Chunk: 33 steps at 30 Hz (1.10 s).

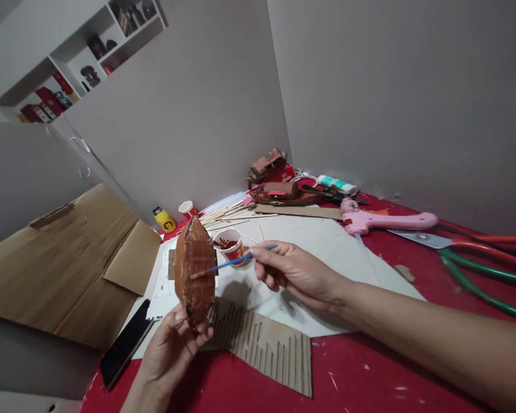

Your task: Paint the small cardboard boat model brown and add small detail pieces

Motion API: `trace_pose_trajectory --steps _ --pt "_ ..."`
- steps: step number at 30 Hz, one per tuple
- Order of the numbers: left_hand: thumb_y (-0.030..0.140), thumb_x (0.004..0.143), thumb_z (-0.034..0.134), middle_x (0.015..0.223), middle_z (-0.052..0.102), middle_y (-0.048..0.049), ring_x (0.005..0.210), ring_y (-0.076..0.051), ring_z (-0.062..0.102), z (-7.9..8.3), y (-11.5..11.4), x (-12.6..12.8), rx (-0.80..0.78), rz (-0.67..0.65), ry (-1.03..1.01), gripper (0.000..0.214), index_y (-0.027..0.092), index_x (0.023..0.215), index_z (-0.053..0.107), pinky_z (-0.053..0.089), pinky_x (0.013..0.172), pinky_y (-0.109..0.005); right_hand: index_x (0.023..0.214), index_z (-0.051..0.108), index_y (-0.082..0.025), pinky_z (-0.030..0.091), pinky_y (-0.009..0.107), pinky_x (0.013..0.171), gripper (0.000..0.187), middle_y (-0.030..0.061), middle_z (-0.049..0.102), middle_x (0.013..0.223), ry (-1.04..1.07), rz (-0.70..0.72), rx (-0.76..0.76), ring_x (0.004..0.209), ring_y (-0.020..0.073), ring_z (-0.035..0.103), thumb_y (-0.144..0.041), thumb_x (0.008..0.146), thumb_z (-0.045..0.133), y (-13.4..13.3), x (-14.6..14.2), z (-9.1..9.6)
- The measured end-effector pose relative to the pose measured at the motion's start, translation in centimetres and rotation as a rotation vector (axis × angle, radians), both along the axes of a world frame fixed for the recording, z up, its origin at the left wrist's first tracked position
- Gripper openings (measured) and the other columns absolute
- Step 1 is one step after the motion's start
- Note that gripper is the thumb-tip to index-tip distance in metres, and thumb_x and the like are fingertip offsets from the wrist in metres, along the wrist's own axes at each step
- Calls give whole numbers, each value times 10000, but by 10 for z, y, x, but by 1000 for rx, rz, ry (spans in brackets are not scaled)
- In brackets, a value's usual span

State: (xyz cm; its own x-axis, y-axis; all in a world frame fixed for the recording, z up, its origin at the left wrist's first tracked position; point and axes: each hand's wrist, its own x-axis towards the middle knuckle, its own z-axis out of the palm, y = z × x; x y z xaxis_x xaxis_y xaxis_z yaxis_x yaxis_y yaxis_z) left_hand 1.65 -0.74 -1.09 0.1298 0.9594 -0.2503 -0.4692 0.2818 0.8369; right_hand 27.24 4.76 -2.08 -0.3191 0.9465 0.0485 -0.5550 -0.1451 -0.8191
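Note:
My left hand (174, 344) is closed around the lower end of a brown-painted cardboard boat-like piece (198, 252), held upright above the table. Between the thumb and fingers of my right hand (288, 264) is a thin blue paintbrush (236, 261). Its tip touches the brown face of the piece, where the paint looks wet. Just behind, a paper cup (236, 255) holds brown paint and several thin sticks. A sheet of corrugated cardboard (269, 350) with its ridges showing lies below my hands.
White paper (327, 246) covers part of the red table (348, 378). A phone (124, 344) and a large cardboard sheet (64, 269) are at left. A pink glue gun (387, 221) and green-handled scissors (460, 258) lie right. Wooden sticks (227, 215) and a yellow bottle (164, 219) sit behind.

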Motion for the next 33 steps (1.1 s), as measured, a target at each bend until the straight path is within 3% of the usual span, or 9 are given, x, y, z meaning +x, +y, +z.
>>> trace_pose_trajectory --steps 4,10,13,20,27,33 --pt "202 598 885 768 739 -50 624 -143 634 0 1 0 -10 17 5 218 147 689 694 612 705 -348 728 678 -154 366 148 397 429 -13 676 559 -95 93 22 409 45 521 -541 640 842 -3 -4 -4" --pt "209 626 864 792 745 -67 646 -145 643 1 1 -1 4 7 -9 223 148 634 650 613 720 -339 734 679 -178 354 142 398 418 -47 653 527 53 -8 -1 391 32 495 -509 582 884 0 7 6" --pt "209 631 853 788 741 -63 644 -146 639 1 0 -2 5 11 -8 204 152 667 660 614 722 -344 722 675 -182 350 143 399 406 -47 647 528 50 -16 -19 393 31 491 -505 590 882 2 7 2" --pt "207 675 805 801 737 -67 662 -152 631 -1 1 -6 5 37 20 167 142 783 695 617 736 -364 751 709 -153 386 167 414 363 -5 673 562 -173 181 58 425 54 526 -489 680 828 -1 1 -7" --pt "190 659 804 803 718 -70 652 -149 611 1 -1 -6 -1 36 -1 159 150 737 671 610 714 -346 703 667 -180 330 159 395 383 -46 644 531 83 -27 8 401 39 488 -470 590 890 6 17 11" --pt "207 622 831 805 735 -84 636 -138 611 2 0 -4 -7 18 36 214 129 793 730 615 709 -331 744 638 -189 354 154 434 351 -62 630 543 155 -110 -25 441 36 491 -427 639 874 16 21 7"
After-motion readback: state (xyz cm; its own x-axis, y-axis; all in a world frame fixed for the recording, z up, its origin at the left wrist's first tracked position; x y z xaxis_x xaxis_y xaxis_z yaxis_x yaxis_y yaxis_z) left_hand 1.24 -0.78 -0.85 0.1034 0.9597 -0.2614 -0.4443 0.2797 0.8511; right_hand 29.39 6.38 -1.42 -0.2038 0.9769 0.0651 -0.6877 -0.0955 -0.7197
